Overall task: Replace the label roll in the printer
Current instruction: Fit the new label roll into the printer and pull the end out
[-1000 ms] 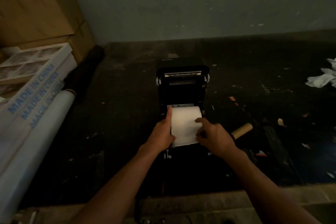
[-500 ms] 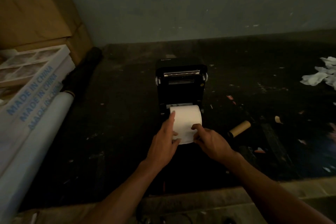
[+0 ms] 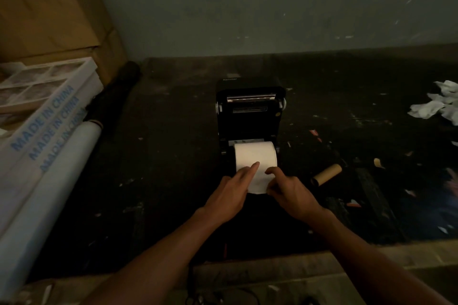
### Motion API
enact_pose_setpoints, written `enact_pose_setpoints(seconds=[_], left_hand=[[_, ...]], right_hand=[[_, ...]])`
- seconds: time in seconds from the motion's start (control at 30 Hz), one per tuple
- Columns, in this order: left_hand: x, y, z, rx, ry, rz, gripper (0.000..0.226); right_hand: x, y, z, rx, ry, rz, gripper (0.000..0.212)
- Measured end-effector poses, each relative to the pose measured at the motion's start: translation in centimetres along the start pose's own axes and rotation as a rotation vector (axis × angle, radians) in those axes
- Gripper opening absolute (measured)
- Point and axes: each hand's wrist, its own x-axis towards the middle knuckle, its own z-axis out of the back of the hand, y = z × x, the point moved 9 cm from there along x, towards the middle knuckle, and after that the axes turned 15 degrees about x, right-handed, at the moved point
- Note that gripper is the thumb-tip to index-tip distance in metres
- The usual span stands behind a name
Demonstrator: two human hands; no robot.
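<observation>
The black label printer [image 3: 250,119] stands open on the dark bench, its lid tilted back toward the wall. A white label roll [image 3: 255,153] sits in its bay, with a loose strip of paper hanging down the front. My left hand [image 3: 230,195] covers the strip's left edge, index finger laid flat across the paper, thumb hidden. My right hand [image 3: 290,195] pinches the strip's lower right edge between finger and thumb. An empty brown cardboard core [image 3: 327,174] lies on the bench just right of the printer.
White "MADE IN CHINA" boxes [image 3: 44,111], a white tube [image 3: 49,193], a black roll [image 3: 111,96] and a brown carton [image 3: 49,20] crowd the left side. Crumpled white paper [image 3: 433,106] lies at far right. Small scraps dot the bench; its pale front edge [image 3: 272,272] runs below my arms.
My left hand has left the roll's side and slid onto the front of the paper strip, index finger pointing across it. My right hand stays at the strip's lower right edge.
</observation>
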Motion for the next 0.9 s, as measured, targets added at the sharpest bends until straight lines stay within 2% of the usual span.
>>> enact_pose_setpoints(seconds=[0.1, 0.37, 0.53, 0.67, 0.9], left_hand=[[-0.2, -0.2, 0.3, 0.007, -0.016, 0.004, 0.077], [-0.2, 0.1, 0.2, 0.006, -0.013, 0.012, 0.078], [-0.3, -0.2, 0.2, -0.004, -0.031, 0.003, 0.078], [-0.7, -0.3, 0.2, -0.05, -0.07, -0.007, 0.082], [-1.8, 0.2, 0.2, -0.27, -0.141, 0.007, 0.091]], right_hand=[[-0.4, 0.0, 0.7, -0.04, -0.043, 0.029, 0.056], [-0.4, 0.1, -0.2, -0.252, -0.004, 0.032, 0.042], [-0.4, 0.0, -0.5, -0.308, 0.048, 0.022, 0.041], [-0.7, 0.3, -0.3, -0.264, 0.042, 0.016, 0.043], [-2.6, 0.1, 0.8, -0.018, -0.012, 0.005, 0.07]])
